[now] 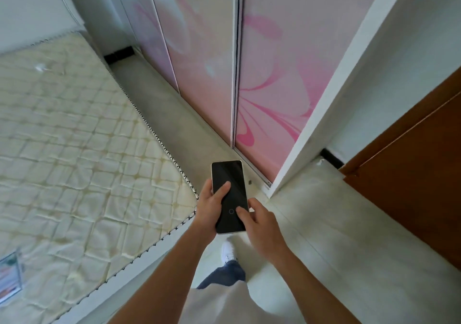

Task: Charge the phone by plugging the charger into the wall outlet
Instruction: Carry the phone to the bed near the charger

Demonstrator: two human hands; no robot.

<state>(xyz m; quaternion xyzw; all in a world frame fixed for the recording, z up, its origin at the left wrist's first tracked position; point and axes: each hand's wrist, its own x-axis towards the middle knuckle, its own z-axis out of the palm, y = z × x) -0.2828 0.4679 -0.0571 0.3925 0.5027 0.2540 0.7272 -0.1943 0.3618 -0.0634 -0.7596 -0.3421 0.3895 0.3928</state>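
A phone (229,189) with a dark screen and a pale rim is held flat in front of me, screen up. My left hand (209,211) grips its left edge, thumb lying across the screen. My right hand (257,220) is at the phone's lower right corner, with fingertips resting on the screen near a small circle icon. No charger, cable or wall outlet shows in this view.
A bare quilted mattress (74,154) fills the left side. Pink flower-patterned sliding wardrobe doors (262,86) stand ahead, with a white wall corner (336,99) and a brown wooden door (411,186) to the right. Pale tiled floor (311,224) lies underfoot, my white shoe (228,250) on it.
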